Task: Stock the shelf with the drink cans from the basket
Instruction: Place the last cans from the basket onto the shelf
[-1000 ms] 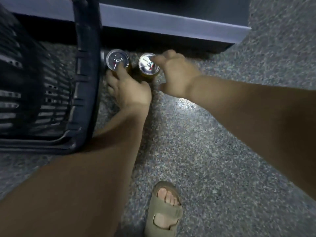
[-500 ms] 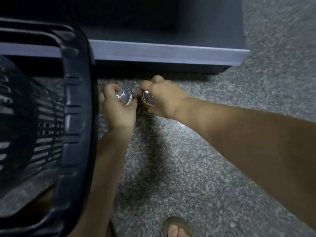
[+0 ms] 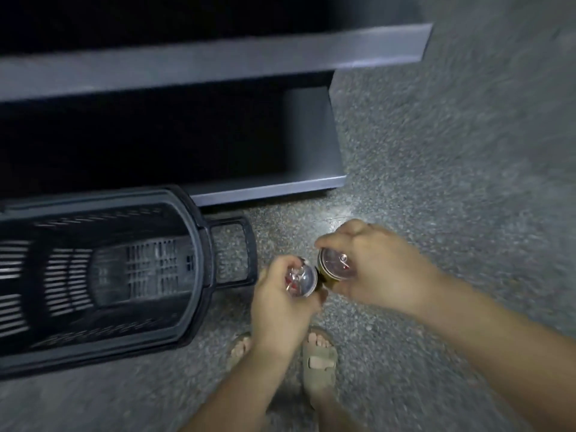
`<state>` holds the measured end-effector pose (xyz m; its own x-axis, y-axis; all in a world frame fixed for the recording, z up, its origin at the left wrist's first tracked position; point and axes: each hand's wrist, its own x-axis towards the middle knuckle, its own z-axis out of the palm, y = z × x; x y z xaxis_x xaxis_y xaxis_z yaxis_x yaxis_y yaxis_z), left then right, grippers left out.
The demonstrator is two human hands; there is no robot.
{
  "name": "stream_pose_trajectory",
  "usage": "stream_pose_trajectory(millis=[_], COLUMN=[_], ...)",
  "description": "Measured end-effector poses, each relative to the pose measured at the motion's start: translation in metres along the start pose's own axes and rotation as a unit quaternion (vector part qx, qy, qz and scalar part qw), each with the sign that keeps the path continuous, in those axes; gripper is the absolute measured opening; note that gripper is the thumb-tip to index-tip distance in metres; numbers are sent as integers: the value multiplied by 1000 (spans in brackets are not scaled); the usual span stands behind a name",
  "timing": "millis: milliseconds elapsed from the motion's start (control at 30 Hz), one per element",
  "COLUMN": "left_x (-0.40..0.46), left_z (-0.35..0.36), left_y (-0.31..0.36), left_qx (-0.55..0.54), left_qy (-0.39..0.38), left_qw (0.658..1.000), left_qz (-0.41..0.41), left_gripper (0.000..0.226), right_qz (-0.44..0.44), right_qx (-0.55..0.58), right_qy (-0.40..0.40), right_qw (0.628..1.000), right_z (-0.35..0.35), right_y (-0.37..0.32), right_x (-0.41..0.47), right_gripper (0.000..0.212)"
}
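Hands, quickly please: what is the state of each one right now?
Left hand: closed, holding a drink can.
Right hand: closed, holding a second drink can.

Both hands, left hand [image 3: 282, 304] and right hand [image 3: 378, 269], each grip a can beside the basket [image 3: 199, 275].

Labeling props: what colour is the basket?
Dark, near-black plastic basket with slatted walls; head view.

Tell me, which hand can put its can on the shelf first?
Probably the right hand. Its can sits nearer the shelf's open lower ledge, with bare floor ahead. The left hand holds its can lower in view, beside the basket handle.
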<state>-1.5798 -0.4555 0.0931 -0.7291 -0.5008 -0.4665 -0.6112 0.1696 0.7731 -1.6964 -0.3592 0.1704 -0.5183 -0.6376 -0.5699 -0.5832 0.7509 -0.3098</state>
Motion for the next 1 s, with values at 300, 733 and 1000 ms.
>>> stream_pose_trajectory(millis=[300,733,1000], left_x=[-88,-214,-194], left_z=[-190,-392,-525], left_y=[274,453,516], left_qx=[118,127,179], left_qy=[31,110,182], left_qw=[975,954,917], left_qz=[186,249,307], left_gripper=[47,52,65], right_qz=[-75,-238,-264], right_qx=[-53,-29,30], right_qy=[133,231,267], right_qw=[987,943,926], right_z=[-240,-468,-559], right_y=[-105,-242,-346], right_x=[-148,-256,-229], right_gripper=[31,75,66])
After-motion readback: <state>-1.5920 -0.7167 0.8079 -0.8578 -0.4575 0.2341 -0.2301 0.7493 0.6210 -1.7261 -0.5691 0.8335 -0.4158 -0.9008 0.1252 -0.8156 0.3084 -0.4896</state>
